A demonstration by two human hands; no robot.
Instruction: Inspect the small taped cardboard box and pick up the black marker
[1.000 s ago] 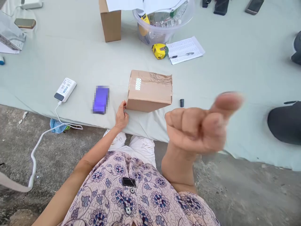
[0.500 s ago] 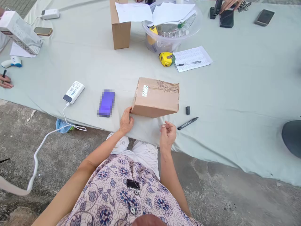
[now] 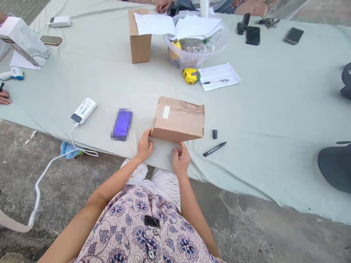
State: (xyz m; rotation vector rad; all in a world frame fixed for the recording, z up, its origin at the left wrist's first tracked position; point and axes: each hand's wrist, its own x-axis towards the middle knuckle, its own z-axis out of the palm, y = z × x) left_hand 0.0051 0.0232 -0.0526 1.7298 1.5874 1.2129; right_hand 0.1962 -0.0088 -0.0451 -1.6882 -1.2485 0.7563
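A taped brown cardboard box [image 3: 178, 118] lies on the pale green cloth [image 3: 274, 109] near its front edge. My left hand [image 3: 144, 147] rests against the box's near left corner, thumb up along the side, fingers loosely apart. My right hand [image 3: 181, 159] sits just below the box's front face with its fingers curled and a fingertip touching the bottom edge; nothing shows in it. A black marker [image 3: 214, 148] and its cap [image 3: 215, 134] lie to the right of the box.
A blurred purple phone [image 3: 122, 124] and a white power bank [image 3: 83, 110] with a cable lie left. Behind are a yellow tape measure [image 3: 191, 75], a printed sheet with a pen [image 3: 218, 75], a clear bowl [image 3: 196, 38], an upright carton [image 3: 139, 38]. Other people's hands appear at the far edge and left edge.
My right hand came down from in front of the camera to the box's front edge. The black marker now lies on the cloth. My left hand stayed at the box corner.
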